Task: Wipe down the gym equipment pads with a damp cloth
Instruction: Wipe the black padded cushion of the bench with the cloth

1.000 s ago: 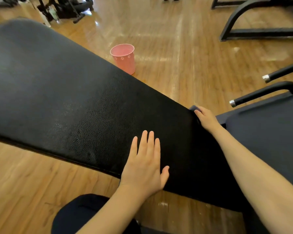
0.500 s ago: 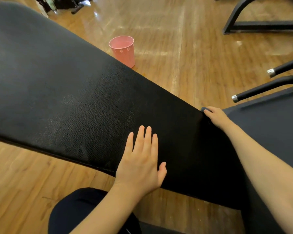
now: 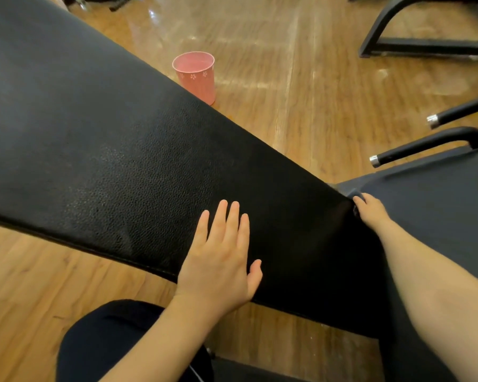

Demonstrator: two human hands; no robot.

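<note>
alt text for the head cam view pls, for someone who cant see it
A person's left hand rests flat on a long black bench pad, while the right hand reaches to the pad's far corner, its fingers partly hidden. A pink cup stands on the wooden floor beyond the pad.

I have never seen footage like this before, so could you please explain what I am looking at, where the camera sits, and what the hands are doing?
There is no machine here: the camera is worn on a person's head and looks down at their own two bare arms. The long black pad of a gym bench runs across the view. The left hand lies flat on it with straight fingers and holds nothing. The right hand is at the pad's far corner, its fingers curled over something dark, probably the cloth, though too little shows to be sure. A pink cup stands on the wooden floor behind the pad, and black handles of other equipment show at right.
</note>
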